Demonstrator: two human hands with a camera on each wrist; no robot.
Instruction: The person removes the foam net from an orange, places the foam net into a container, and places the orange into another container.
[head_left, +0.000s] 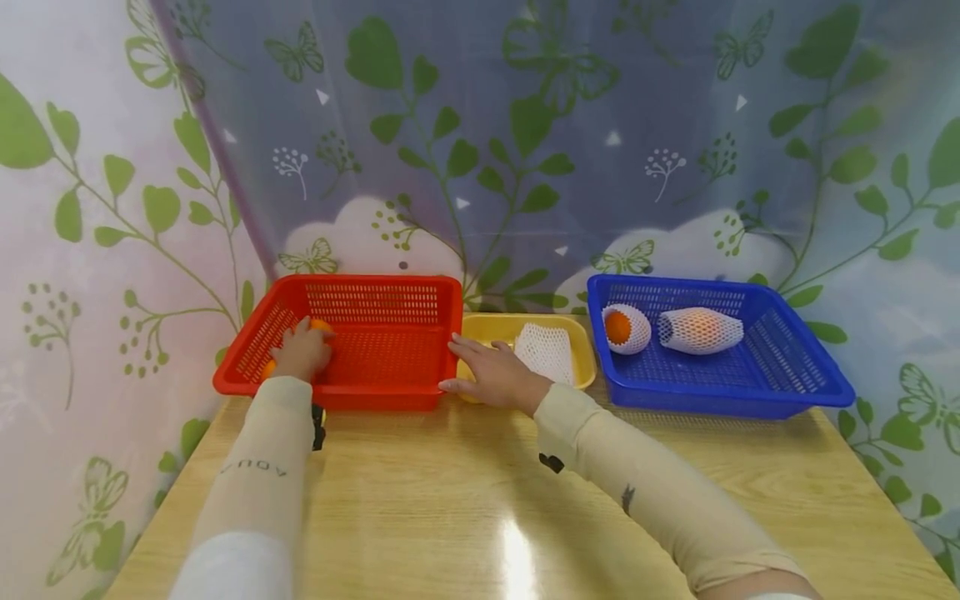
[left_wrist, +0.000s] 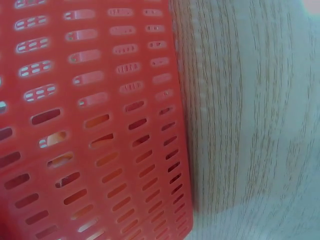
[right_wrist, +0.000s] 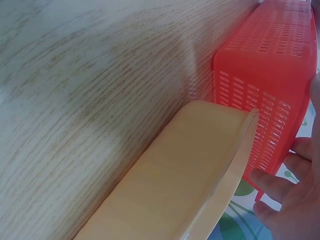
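Observation:
In the head view my left hand (head_left: 302, 352) reaches down into the left part of the red basket (head_left: 386, 398). Its fingers and thumb lie around an orange (head_left: 321, 326), which is partly hidden under them. A second orange (head_left: 267, 369) shows beside that wrist. The left wrist view gives only the basket's slotted wall (left_wrist: 100, 120), with orange patches behind the slots. My right hand (head_left: 495, 372), fingers extended, touches the right rim of the red basket. It reaches over the left end of a yellow tray (head_left: 583, 354), partly covering a yellowish thing (head_left: 467, 371) there.
White foam netting (head_left: 545, 352) lies in the yellow tray. To the right, a blue basket (head_left: 720, 404) holds an orange in a foam net (head_left: 628, 328) and a longer netted fruit (head_left: 701, 330). A patterned curtain (head_left: 480, 150) hangs close behind the wooden table (head_left: 420, 500).

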